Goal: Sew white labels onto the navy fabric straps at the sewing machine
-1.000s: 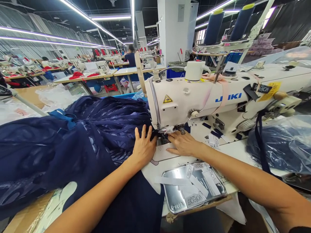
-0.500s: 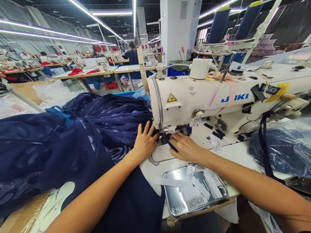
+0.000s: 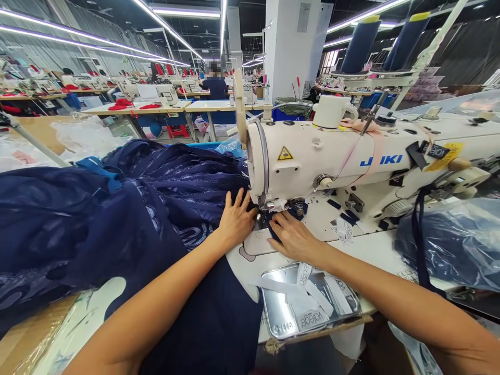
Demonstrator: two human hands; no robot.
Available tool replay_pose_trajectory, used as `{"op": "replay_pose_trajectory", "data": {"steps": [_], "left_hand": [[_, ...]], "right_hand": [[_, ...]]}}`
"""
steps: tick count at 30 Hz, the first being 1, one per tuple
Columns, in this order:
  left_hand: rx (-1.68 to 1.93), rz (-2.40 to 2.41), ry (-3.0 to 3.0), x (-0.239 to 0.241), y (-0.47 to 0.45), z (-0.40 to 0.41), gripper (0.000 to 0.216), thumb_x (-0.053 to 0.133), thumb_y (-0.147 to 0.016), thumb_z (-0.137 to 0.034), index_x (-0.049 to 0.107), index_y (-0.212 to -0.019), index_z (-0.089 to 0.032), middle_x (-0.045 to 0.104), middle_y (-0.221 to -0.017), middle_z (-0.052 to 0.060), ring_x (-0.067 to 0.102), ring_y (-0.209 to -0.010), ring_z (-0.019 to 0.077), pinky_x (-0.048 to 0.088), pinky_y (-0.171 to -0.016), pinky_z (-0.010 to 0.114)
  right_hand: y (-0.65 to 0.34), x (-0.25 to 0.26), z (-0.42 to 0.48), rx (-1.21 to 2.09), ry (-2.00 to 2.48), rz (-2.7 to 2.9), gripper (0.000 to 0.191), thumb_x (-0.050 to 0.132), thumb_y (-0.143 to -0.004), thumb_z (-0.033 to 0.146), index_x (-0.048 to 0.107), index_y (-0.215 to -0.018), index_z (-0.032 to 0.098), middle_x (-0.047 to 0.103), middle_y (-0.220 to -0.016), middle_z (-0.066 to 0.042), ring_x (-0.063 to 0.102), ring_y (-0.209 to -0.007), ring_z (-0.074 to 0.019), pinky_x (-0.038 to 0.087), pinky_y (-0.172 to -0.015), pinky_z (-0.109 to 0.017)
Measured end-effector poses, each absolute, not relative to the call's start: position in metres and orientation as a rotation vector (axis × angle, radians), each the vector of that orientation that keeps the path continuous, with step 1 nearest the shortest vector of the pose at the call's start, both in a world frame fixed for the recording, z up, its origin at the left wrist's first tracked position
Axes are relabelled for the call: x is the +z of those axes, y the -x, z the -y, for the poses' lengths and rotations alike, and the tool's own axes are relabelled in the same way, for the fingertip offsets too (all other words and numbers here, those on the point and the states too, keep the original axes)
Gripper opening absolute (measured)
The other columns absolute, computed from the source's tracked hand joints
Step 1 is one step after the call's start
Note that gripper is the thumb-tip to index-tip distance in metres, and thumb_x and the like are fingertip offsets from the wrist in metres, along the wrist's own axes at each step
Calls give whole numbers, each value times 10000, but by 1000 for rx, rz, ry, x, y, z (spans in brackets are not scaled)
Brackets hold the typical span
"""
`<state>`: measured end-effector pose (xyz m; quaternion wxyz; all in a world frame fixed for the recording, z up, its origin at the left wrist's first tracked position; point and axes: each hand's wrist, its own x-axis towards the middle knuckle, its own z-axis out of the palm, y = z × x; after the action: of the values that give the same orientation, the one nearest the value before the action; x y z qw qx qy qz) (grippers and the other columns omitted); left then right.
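Note:
My left hand lies flat with its fingers spread on the navy fabric, just left of the needle area. My right hand is right of the presser foot, its fingers and thumb closed on a small part of navy fabric. The white sewing machine stands over both hands; its needle is hard to make out. More navy fabric, with lace-like wavy bands, is gathered to the left and hangs over the front edge of the table.
A metal tray with several printed white labels sits in front of the machine. Navy scraps lie under its arm. A plastic-wrapped navy bundle is at right. Navy thread cones stand behind. A person sits farther back.
The camera view has shifted slightly, so the machine appears a little farther right. Both hands stay by the presser foot, with the right hand's fingers slightly shifted on the fabric.

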<state>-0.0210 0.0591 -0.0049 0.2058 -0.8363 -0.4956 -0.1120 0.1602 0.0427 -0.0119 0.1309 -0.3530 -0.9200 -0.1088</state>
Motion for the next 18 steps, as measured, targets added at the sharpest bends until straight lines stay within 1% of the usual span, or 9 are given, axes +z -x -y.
{"op": "replay_pose_trajectory", "data": {"steps": [6,9,12,15,18], "left_hand": [[-329,1382,2324,-6,20,-63,257,514,-753,-215,635,-977,-185,571,-1109,146,418,-1139,352,237,-953,623],[-316,1397,2325,-6,21,-64,258,507,-760,-222,639,-976,-174,568,-1115,156,419,-1138,356,232,-957,624],[-303,1418,2320,-5,20,-65,257,496,-765,-218,640,-973,-173,564,-1127,159,426,-1136,351,238,-962,617],[-329,1416,2322,-2,16,-54,250,495,-758,-177,643,-958,-153,562,-1136,161,424,-1147,340,275,-972,575],[-425,1296,2356,3,22,-26,216,493,-759,-145,640,-918,-140,575,-1118,146,451,-1129,297,346,-963,486]], "right_hand": [[-156,-13,-44,-331,1049,2675,365,504,-827,320,608,-999,15,555,-947,-171,479,-944,-291,432,-850,-387],[-155,-13,-45,-340,1061,2665,354,503,-825,308,611,-997,18,562,-966,-171,480,-951,-288,422,-859,-377],[-158,-14,-50,-358,1053,2655,316,484,-827,264,613,-1001,35,574,-990,-163,493,-937,-279,425,-829,-369],[-168,-16,-58,-410,1043,2640,288,452,-823,201,614,-1019,66,597,-1002,-138,516,-884,-261,419,-799,-373],[-179,-18,-65,-451,1034,2628,315,426,-828,197,605,-1062,87,620,-975,-121,528,-851,-259,415,-776,-379]]}}
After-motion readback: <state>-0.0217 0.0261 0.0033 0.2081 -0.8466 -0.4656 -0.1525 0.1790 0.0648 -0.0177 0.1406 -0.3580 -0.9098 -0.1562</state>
